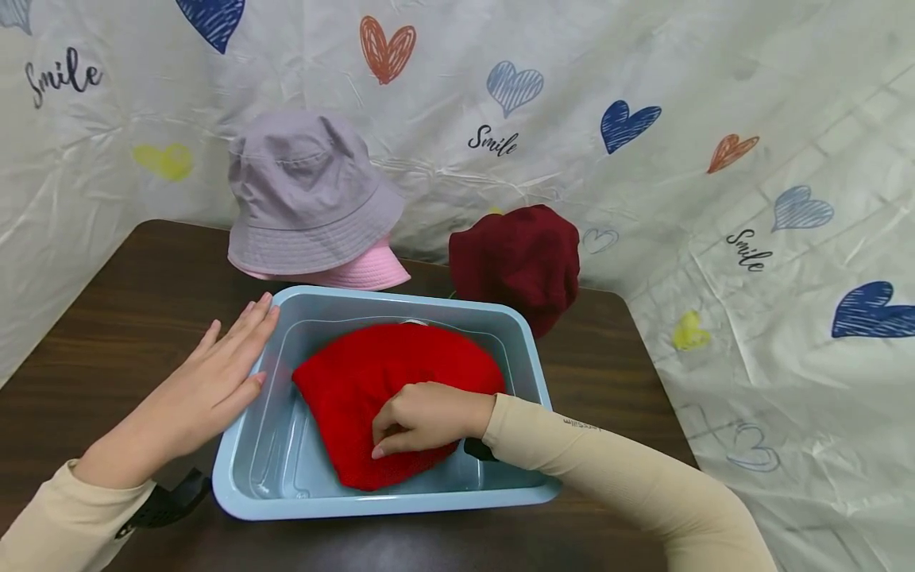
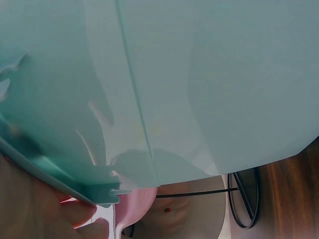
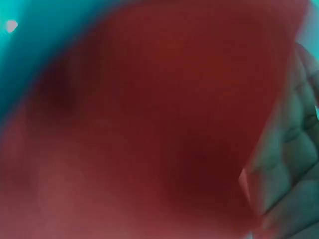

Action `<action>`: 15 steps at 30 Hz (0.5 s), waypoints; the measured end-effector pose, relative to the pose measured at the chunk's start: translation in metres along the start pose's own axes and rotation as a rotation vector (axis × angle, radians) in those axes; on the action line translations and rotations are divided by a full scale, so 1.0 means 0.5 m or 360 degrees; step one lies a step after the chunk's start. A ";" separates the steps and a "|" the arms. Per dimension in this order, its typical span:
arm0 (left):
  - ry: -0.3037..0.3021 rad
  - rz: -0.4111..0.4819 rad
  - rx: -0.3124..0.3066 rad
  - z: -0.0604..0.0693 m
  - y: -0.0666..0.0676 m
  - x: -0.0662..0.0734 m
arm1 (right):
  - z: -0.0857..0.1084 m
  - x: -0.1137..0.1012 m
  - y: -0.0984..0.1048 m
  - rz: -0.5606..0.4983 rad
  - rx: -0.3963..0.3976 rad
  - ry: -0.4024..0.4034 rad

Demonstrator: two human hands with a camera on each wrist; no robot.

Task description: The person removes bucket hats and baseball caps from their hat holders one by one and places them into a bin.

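Observation:
A soft red hat, like a beret (image 1: 400, 357), lies in a light blue plastic basin (image 1: 389, 509). My right hand (image 1: 429, 415) is over the hat inside the basin, fingers curled, and grips its cloth. In the right wrist view the red cloth (image 3: 174, 99) is blurred and covers part of that hand (image 3: 294, 149). My left hand (image 1: 214, 377) lies with straight fingers against the basin's left rim. The left wrist view shows the fingers (image 2: 75, 211) at the rim, beside the basin's outer wall (image 2: 164, 89).
Behind the basin, a lavender bucket hat (image 1: 307, 199) sits over a pink hat (image 1: 375, 270). A dark red hat (image 1: 515, 262) stands at the back right. All are on a dark wooden table (image 1: 93, 334). A black wire loop (image 2: 242, 199) shows below the basin in the left wrist view.

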State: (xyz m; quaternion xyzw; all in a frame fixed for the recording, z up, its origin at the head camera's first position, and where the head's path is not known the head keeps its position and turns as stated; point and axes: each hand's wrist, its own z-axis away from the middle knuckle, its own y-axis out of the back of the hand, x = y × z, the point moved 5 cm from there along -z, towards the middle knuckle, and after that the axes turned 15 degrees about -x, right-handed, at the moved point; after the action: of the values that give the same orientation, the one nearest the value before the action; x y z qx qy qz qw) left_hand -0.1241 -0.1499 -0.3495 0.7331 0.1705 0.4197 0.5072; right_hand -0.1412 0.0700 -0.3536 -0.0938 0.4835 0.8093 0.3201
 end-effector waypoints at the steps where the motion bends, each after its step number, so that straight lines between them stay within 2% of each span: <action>1: -0.0002 0.0000 0.0000 0.000 0.000 0.000 | 0.002 0.005 0.006 -0.0011 0.0047 -0.0024; 5: -0.0005 0.0004 -0.0002 0.001 0.000 -0.001 | 0.008 0.030 0.037 -0.0055 0.0284 -0.0210; 7: -0.0004 0.0009 -0.0004 0.001 -0.001 -0.001 | 0.004 0.043 0.042 -0.0098 0.0311 -0.0315; 9: -0.0008 0.0013 -0.0004 0.002 -0.002 -0.001 | -0.003 0.055 0.038 -0.0103 0.0244 -0.0416; 15: -0.0023 0.0023 0.0001 0.000 -0.003 -0.001 | -0.029 0.081 -0.003 0.0037 -0.0161 -0.0657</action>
State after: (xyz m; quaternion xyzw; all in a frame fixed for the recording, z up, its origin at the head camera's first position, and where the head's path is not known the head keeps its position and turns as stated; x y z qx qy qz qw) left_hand -0.1242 -0.1497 -0.3511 0.7374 0.1617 0.4180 0.5053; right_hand -0.1741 0.0755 -0.3807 0.0636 0.3674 0.8383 0.3978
